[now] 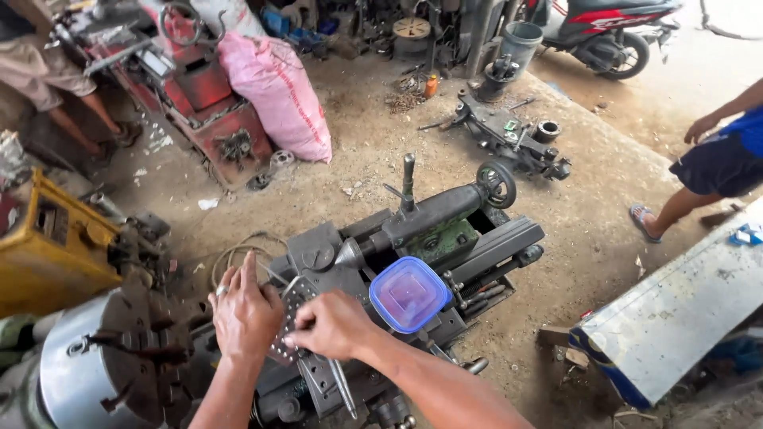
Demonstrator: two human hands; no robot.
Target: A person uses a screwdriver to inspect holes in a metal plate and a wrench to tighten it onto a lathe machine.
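While the fingers of the left hand [242, 310] lie flat and extended against a perforated metal plate [288, 322], the right hand [334, 324] is curled, pinching the plate's near edge. This plate rests on the carriage of a small grey lathe [413, 238], just beside a blue-lidded plastic container [410, 292]. A steel chuck [103, 365] sits left; a pink sack [278, 87] stands beyond.

Left hand [245, 311] flat, fingers straight and together; right hand [334, 324] beside it, fingertips pinched, forearms converging
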